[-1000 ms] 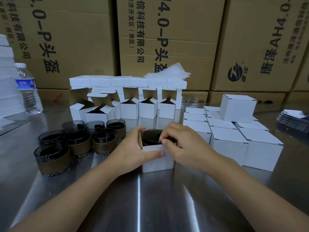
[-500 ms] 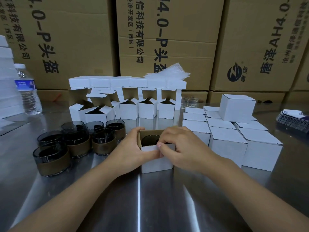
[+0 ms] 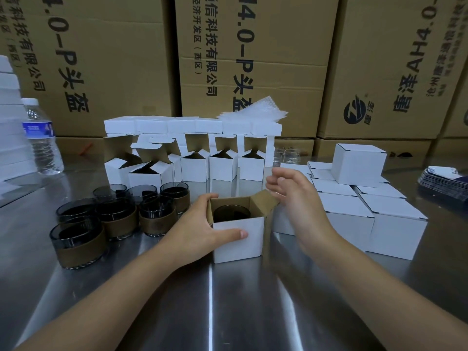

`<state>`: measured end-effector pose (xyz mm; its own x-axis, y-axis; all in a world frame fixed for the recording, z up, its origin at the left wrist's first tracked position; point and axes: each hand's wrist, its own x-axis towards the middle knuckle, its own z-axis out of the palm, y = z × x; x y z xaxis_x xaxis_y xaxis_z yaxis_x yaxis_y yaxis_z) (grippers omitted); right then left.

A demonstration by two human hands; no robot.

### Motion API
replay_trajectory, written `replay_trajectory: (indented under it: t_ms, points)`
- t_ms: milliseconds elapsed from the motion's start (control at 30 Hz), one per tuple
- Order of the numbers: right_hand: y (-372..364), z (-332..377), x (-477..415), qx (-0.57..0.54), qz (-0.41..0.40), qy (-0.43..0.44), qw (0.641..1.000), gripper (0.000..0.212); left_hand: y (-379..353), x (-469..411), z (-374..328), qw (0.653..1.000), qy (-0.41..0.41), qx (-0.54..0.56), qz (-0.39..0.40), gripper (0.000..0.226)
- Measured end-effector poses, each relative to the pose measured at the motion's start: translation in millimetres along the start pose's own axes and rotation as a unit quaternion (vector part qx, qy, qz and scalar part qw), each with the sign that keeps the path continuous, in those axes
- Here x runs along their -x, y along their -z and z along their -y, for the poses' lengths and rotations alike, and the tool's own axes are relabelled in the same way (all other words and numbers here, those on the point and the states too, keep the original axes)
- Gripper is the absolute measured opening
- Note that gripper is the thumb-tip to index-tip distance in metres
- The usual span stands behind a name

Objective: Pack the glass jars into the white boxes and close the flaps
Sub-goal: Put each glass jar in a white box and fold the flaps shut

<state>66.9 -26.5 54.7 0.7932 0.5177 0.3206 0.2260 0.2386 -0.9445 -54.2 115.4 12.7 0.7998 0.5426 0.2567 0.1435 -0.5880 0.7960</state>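
Observation:
A small white box point(image 3: 238, 245) stands open on the steel table, with a dark glass jar point(image 3: 231, 213) inside it. My left hand point(image 3: 200, 229) grips the box's left side, thumb across the front face. My right hand point(image 3: 293, 196) hovers at the box's right edge with loosely curled fingers near the raised brown flap point(image 3: 263, 201); whether it touches the flap is unclear. Several dark glass jars with brown bands point(image 3: 111, 219) cluster to the left. Closed white boxes point(image 3: 367, 211) sit to the right.
A row of open white boxes point(image 3: 195, 165) stands behind, with flat boxes and plastic sheets on top. A water bottle point(image 3: 41, 138) is at far left. Large cardboard cartons point(image 3: 253, 59) wall the back. A dark stack of cards point(image 3: 445, 181) lies at far right.
My right hand lifted off the box top and moved right, leaving the top open with the right flap standing up. My left hand stayed on the box.

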Motion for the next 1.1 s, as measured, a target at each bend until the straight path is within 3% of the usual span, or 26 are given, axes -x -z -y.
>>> replay_trajectory:
  t_ms: [167, 467, 600, 900, 1100]
  points:
    - [4, 0, 0, -0.171, -0.028, -0.135, 0.976, 0.026, 0, 0, 0, 1.0, 0.002, -0.004, -0.001, 0.112]
    - [-1, -17, 1, -0.056, 0.058, -0.122, 0.989, 0.013, -1, 1, 0, 1.0, -0.007, 0.007, 0.005, 0.108]
    - [-3, -23, 2, -0.011, 0.102, -0.158, 0.982, 0.021, -1, 1, 0, 1.0, -0.004, 0.009, -0.002, 0.109]
    - [-3, -25, 3, -0.088, 0.147, -0.243, 0.955, 0.02, -2, 2, -3, 1.0, 0.009, 0.009, -0.004, 0.109]
    - [-3, -27, 2, -0.107, 0.162, -0.254, 0.947, 0.017, -3, 3, -7, 1.0, 0.019, -0.008, -0.016, 0.11]
